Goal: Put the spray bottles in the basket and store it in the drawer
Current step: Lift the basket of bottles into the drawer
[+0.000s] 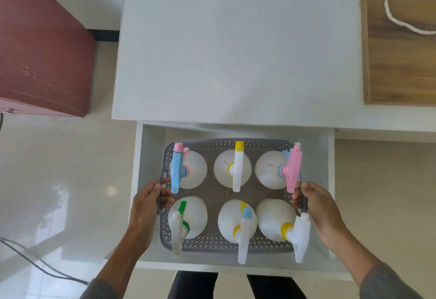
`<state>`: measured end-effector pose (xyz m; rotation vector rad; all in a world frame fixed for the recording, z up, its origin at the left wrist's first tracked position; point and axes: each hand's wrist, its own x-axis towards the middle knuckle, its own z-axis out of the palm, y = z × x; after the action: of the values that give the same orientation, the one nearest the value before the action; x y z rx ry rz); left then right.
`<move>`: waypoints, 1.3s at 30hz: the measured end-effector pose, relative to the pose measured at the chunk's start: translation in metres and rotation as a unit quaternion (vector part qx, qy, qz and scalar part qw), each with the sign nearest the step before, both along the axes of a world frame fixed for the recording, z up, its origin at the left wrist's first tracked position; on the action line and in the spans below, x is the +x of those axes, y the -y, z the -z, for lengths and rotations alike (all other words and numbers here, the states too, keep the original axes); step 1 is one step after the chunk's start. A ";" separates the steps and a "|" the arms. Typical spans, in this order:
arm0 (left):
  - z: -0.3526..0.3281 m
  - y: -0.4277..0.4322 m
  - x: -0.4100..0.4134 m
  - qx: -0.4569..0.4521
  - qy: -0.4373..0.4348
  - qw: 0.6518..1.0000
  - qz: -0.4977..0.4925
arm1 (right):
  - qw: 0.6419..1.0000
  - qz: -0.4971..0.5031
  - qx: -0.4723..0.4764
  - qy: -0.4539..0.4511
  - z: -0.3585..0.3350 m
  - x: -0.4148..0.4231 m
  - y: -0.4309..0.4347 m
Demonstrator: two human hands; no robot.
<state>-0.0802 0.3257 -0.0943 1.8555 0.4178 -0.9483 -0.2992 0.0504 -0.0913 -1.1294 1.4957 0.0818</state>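
Six spray bottles (232,169) fill the basket (226,144) in the drawer (151,157); left hand (145,202), right hand (318,204) fingers (296,200) clamp it.

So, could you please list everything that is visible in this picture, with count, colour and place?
spray bottles: six, white with coloured heads, two rows of three in the basket
basket: one, grey, inside the open drawer
drawer: one, white, pulled out below the table top
table top: one, white, centre
wooden surface: one, brown, upper right
cord: one, white, on the wooden surface
cabinet: one, dark red, left
cable: one, black, on the floor, lower left
left hand: one, grips the basket's left rim
right hand: one, grips the basket's right rim
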 end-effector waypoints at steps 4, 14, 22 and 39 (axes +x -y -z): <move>0.022 0.009 0.004 0.005 -0.005 1.000 -0.001 | 1.000 0.001 -0.005 -0.015 0.021 0.003 0.000; 0.079 0.032 0.011 0.025 -0.004 1.000 -0.003 | 0.998 0.005 -0.029 -0.059 0.080 0.007 0.001; 0.115 0.039 0.011 0.042 -0.021 0.999 -0.002 | 0.996 -0.015 -0.044 -0.074 0.112 0.007 0.010; 0.164 0.043 0.018 0.066 -0.040 0.997 -0.006 | 0.995 -0.016 -0.050 -0.088 0.157 0.011 0.008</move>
<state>-0.0620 0.2823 -0.2581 1.9359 0.5521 -1.0108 -0.2877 0.0424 -0.2484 -1.2539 1.6526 0.1325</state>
